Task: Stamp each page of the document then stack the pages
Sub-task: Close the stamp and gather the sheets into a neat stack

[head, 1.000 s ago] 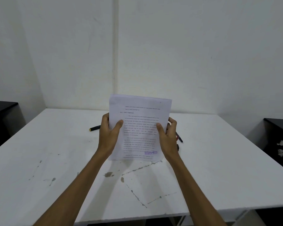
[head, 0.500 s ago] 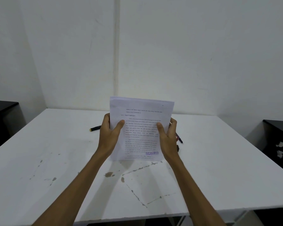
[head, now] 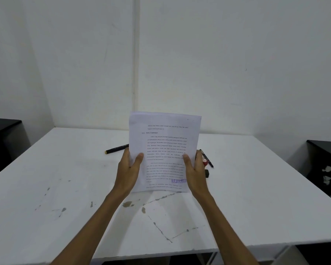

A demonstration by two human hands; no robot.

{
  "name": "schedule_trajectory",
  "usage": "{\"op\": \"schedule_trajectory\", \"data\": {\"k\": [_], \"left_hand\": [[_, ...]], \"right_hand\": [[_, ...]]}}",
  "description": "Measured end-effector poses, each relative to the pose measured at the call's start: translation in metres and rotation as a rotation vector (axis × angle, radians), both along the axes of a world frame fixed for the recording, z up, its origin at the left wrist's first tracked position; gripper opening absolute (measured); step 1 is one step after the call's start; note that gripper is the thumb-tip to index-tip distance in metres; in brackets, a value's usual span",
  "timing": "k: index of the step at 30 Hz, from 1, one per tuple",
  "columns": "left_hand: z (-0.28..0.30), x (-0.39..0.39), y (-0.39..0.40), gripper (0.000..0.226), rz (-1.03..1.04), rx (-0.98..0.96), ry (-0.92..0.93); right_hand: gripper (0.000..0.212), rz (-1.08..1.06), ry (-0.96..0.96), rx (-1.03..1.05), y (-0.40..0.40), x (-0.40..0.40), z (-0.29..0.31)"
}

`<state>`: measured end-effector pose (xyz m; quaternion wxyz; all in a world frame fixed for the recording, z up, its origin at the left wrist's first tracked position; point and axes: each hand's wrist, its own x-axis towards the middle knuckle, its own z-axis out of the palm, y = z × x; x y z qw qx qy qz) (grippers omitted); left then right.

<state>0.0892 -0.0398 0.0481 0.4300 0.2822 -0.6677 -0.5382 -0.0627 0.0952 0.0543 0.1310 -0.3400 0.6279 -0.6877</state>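
While both hands pinch the pages (head: 163,148) upright by their side edges, long axis vertical, left hand (head: 128,170) and right hand (head: 194,169) equally near, bottom edge hovers just above table (head: 65,169); likely squaring.

A white table (head: 46,169) fills the lower view, its top chipped and scratched with grey marks toward 6 o'clock. On it at 10 o'clock lies a black marker (head: 116,149) with a yellowish end cap. At 3 o'clock lies a slim dark pen (head: 209,163). Dark furniture stands at 9 o'clock (head: 2,134) and at 3 o'clock (head: 327,150) (the latter's side flaking). A white wall (head: 237,64) rises behind.
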Motion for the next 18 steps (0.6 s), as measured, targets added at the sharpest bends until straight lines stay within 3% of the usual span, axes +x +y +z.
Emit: {"op": "schedule_trajectory", "data": {"k": [3,7,18], "left_hand": [[-0.001,0.002,0.0,0.037,-0.018,0.01,0.007],[-0.001,0.004,0.007,0.024,-0.024,0.02,0.023],[-0.011,0.007,0.01,0.023,-0.034,0.023,-0.032]], "right_hand": [[0.028,0.011,-0.007,0.006,-0.001,-0.001,-0.002],[0.016,0.029,0.003,0.017,0.003,0.002,-0.003],[0.016,0.036,-0.006,0.061,0.006,0.003,-0.013]]}}
